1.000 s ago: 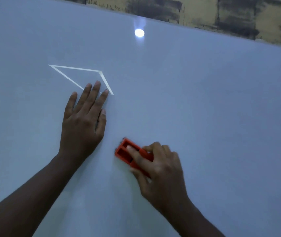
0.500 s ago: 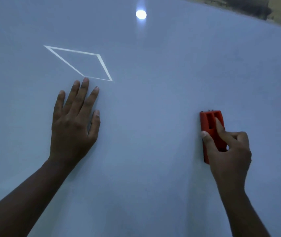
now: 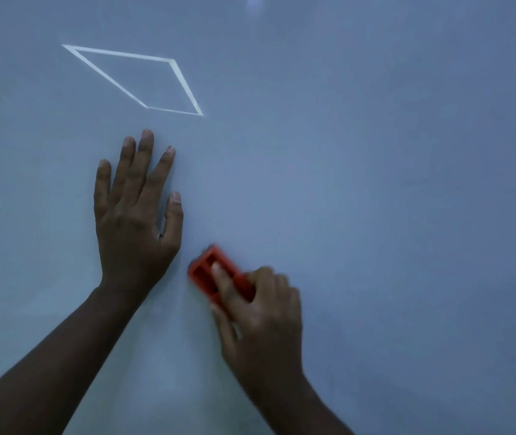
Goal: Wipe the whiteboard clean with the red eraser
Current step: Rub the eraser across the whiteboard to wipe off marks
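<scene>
The left hand [image 3: 134, 221] lies flat on the whiteboard [image 3: 391, 199], palm down, with its 4 fingers straight and a little spread and the thumb lying close along the side. It holds nothing; it only rests on the surface.

The right hand [image 3: 263, 315] grasps the red eraser [image 3: 211, 273]. Its fingers are curled over the top of the eraser, 1 finger lies stretched along the back of it, and the thumb sits at the lower side. The eraser is pressed on the board, just beside the left wrist and lower right of the left thumb, not touching that hand.

The eraser is a small orange-red block, turned diagonally, with its far end pointing up and to the left. On its back I see 2 dark hollow slots. Its lower half is hidden under the right fingers.

Above the left fingertips, a little apart from them, there is a white outlined 4-sided shape [image 3: 184, 86] on the board.

The right hand and the eraser look blurred, so the exact place of each finger is hard to tell. Both forearms are cut off at the lower edge. A pale glare [image 3: 255, 3] is cut off at the top edge.
</scene>
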`<state>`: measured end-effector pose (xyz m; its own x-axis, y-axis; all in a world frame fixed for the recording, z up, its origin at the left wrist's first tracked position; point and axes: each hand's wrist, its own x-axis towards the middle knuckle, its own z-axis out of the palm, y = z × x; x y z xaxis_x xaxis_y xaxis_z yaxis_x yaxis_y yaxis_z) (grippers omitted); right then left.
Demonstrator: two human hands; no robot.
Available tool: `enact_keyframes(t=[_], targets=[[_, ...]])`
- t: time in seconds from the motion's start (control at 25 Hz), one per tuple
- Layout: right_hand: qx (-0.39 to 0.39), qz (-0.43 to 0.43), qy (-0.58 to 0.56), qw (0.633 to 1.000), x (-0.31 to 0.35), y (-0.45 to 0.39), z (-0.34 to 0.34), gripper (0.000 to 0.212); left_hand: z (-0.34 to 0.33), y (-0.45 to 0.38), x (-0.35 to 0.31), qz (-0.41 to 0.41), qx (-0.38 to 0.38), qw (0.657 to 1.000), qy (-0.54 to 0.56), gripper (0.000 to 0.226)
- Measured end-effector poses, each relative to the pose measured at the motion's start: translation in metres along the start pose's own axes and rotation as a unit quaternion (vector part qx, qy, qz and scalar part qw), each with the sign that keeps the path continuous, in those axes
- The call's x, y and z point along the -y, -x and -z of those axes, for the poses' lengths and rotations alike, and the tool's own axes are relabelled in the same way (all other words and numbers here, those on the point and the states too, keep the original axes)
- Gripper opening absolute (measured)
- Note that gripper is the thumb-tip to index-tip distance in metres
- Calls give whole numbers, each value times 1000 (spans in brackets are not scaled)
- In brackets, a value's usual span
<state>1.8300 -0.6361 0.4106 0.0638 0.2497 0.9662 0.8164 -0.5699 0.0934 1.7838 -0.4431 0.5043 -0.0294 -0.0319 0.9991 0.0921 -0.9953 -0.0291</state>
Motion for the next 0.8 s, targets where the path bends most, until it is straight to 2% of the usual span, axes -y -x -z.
enact_keyframes(t=[0.08,0.2,0.36,0.52,0.68,0.8], targets=[[32,19,6,999,5,18,-2,48,1,9,0,-5,13,1000,-16,60],[29,-25,-13,999,-9,15,6,50,2,30,1,-9,17,999,-27,60],[-60,-171,-30,983,-61,18,27,57,4,63,4,-17,19,999,-44,59],[-117,-318,-51,940,-101,56,41,61,7,93,-1,-1,31,998,-53,59],[-139,-381,-35,913,-100,98,32,60,8,115,-6,16,40,998,-54,60],[-164,-411,-84,893,-76,115,15,58,6,130,-11,27,38,997,-58,60]])
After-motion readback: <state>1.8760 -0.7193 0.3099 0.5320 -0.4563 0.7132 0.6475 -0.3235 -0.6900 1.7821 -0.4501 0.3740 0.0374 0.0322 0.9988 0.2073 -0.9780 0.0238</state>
